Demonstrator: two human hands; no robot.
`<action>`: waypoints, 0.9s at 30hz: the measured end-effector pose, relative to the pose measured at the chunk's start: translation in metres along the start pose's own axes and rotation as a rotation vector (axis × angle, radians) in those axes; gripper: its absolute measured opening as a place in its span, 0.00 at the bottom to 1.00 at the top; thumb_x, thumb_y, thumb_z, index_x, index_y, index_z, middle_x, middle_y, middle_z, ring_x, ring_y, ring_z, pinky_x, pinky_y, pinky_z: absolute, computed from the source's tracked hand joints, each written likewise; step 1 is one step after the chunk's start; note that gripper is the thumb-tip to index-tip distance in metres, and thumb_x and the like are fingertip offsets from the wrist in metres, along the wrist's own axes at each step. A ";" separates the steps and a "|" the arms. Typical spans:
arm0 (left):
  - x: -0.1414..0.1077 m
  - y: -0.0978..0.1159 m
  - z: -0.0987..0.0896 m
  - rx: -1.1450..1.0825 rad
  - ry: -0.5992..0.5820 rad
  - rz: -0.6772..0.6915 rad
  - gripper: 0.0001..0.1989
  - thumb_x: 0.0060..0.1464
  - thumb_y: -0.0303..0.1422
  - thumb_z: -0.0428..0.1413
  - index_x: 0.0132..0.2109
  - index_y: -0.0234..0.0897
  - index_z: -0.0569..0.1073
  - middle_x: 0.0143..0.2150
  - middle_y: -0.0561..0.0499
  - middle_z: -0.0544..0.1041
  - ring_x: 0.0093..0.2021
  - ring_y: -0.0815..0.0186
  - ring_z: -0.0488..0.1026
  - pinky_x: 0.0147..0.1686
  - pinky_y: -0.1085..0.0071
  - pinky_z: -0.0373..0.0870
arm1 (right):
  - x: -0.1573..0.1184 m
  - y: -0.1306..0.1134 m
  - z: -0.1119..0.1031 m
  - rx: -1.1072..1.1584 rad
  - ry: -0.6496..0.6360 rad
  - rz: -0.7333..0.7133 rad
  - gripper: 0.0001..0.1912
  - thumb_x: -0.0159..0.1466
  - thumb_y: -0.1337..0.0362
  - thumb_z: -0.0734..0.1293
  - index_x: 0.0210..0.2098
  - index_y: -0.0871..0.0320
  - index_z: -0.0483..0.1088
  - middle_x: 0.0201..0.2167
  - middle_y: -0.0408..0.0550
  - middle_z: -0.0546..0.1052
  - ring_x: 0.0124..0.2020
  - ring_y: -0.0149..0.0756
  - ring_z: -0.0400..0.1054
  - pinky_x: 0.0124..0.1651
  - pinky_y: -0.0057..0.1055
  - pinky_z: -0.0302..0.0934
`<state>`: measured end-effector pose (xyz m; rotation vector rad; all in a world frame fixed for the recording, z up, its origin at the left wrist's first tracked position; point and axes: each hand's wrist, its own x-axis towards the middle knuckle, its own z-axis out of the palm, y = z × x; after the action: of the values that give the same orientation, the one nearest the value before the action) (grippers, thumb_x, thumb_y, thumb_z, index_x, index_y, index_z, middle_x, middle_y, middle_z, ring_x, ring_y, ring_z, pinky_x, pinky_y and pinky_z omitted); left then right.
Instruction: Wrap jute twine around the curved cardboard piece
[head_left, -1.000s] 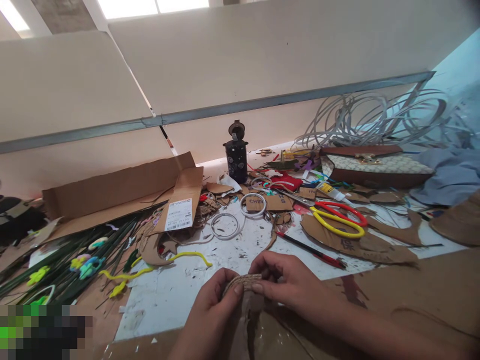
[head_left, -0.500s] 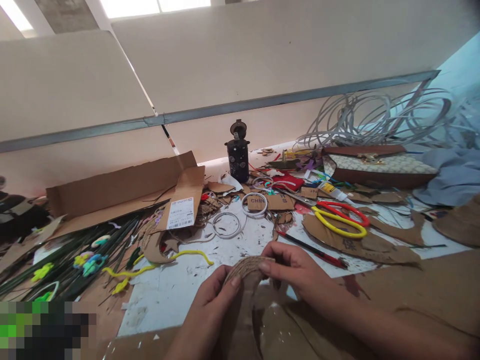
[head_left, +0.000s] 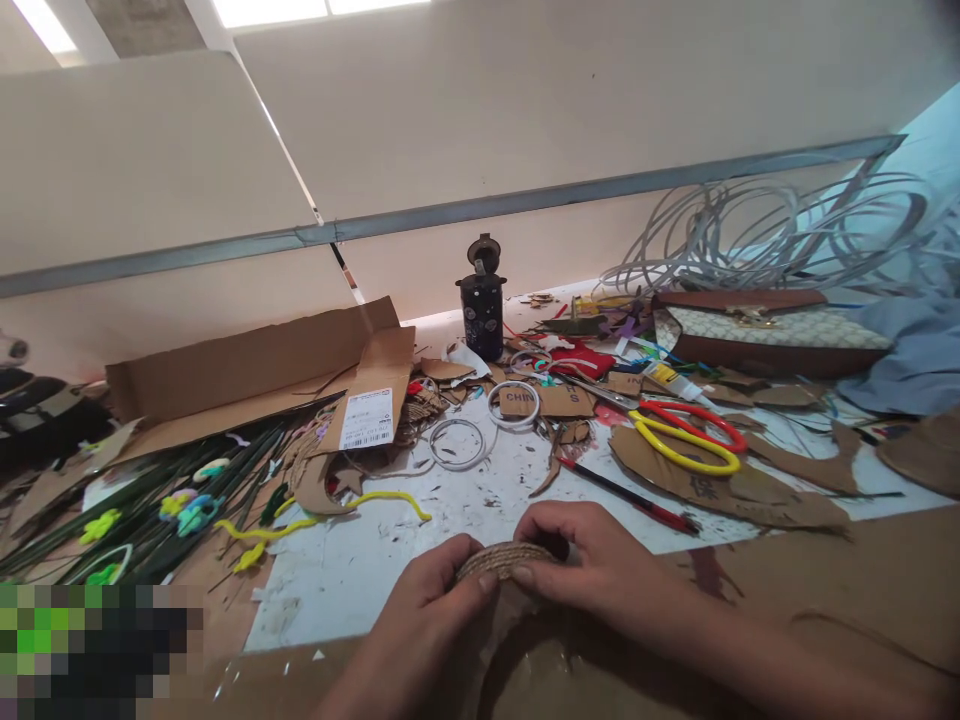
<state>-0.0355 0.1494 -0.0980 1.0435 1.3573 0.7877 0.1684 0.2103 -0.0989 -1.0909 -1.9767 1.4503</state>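
A curved cardboard piece wrapped in brown twine (head_left: 504,561) is held between both hands at the lower middle. My left hand (head_left: 442,598) pinches its left end, thumb on top. My right hand (head_left: 581,560) grips the right side, its thumb pressed on the twine near the other thumb. Below the hands lies brown cardboard (head_left: 577,660). Beyond them are a black-and-red pen-like tool (head_left: 626,494), scissors with red and yellow handles (head_left: 686,443), and two white rings, one (head_left: 457,444) nearer than the other.
A dark open-lidded bottle (head_left: 482,315) stands at the back. An opened cardboard box (head_left: 255,370) and green stems with fuzzy flowers (head_left: 196,515) lie left. A patterned handbag (head_left: 772,335), coiled white tubing (head_left: 750,235) and cardboard scraps are at right.
Both hands and the twine-wrapped piece have moved slightly lower. The right hand's thumb has come closer to the left one, and the piece is turned so its curve looks flatter.
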 end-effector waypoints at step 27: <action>0.007 -0.008 -0.006 0.086 -0.028 0.145 0.14 0.60 0.45 0.57 0.40 0.37 0.75 0.36 0.50 0.77 0.39 0.59 0.71 0.38 0.70 0.64 | 0.002 0.009 -0.002 0.043 0.025 0.012 0.12 0.62 0.56 0.67 0.30 0.58 0.70 0.26 0.41 0.69 0.30 0.34 0.61 0.31 0.29 0.51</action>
<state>-0.0422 0.1532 -0.1079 1.2270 1.3117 0.8242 0.1716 0.2140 -0.1064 -1.0991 -1.9162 1.4714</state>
